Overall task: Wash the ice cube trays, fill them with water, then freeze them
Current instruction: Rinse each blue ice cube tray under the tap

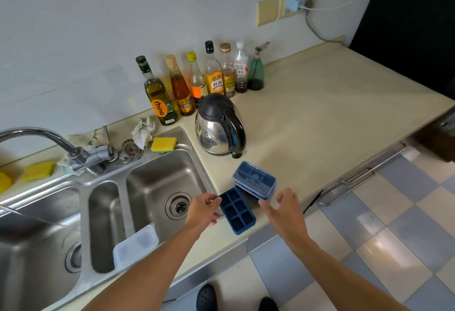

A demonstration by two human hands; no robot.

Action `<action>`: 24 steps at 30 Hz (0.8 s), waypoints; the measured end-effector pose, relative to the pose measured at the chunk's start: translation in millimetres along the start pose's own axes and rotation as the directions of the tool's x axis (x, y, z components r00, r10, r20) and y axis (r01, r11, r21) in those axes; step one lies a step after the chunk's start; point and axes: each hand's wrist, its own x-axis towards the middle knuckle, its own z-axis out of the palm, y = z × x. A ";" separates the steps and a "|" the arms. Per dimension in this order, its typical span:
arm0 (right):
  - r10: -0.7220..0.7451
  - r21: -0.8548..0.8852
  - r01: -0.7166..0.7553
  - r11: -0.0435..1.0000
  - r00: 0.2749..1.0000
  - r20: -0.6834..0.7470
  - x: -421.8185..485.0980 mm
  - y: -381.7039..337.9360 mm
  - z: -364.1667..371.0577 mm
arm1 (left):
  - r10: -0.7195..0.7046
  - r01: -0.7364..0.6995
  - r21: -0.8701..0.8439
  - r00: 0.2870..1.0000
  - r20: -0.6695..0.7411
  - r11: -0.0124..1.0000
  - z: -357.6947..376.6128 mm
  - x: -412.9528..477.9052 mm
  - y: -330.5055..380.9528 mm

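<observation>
Head view. I record the left grip (205, 208) curled on the left rim of the open ice tray (236, 213), which lies on the desk (320, 118) between both grips. The right grip (283, 208) is half open and holds nothing, just short of the stacked lidded trays (254, 180). A clear lid (135, 244) leans in the sink (157, 182), left of the left grip.

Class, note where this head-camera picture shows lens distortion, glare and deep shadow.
Head view: the wide lens bows the counter edge; head view: bright glare sits on the floor tiles and the kettle; head view: the top right corner is almost black; head view: the ice cube tray in the left hand is sharp.
</observation>
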 end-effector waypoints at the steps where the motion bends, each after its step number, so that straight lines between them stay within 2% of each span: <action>1: -0.076 -0.040 0.075 0.996 0.996 -0.042 2.6 -3.8 -3.6 | 0.010 -0.010 -0.002 1.000 0.002 1.000 -1.1 -0.2 -0.5; 3: -0.214 -0.145 0.204 0.968 0.975 -0.055 11.1 -12.5 -9.2 | 0.017 -0.016 -0.029 1.000 0.015 0.999 -3.2 -0.4 -0.8; 5: -0.268 -0.272 0.265 0.925 0.963 0.028 19.4 -22.7 -12.7 | 0.007 -0.004 -0.062 0.999 0.044 0.998 -5.7 -0.5 -0.3; 9: -0.288 -0.438 0.344 0.831 0.938 0.191 29.4 -38.3 -7.6 | -0.015 0.028 -0.101 0.991 0.132 0.995 -15.6 -0.3 4.2; 12: -0.260 -0.522 0.344 0.781 0.938 0.230 34.5 -45.5 -4.7 | -0.017 0.040 -0.119 0.981 0.193 0.992 -26.6 1.0 7.4; 18: -0.216 -0.563 0.260 0.784 0.965 0.146 34.3 -62.2 -1.1 | 0.027 0.006 -0.122 0.963 0.267 0.993 -53.4 15.3 11.3; 21: -0.225 -0.509 0.218 0.833 0.973 0.049 24.9 -76.9 6.0 | 0.067 -0.033 -0.125 0.958 0.279 0.992 -65.7 25.5 13.8; 24: -0.269 -0.438 0.247 0.864 0.963 0.013 13.6 -102.6 20.4 | 0.084 -0.036 -0.167 0.954 0.289 0.985 -80.0 33.2 15.4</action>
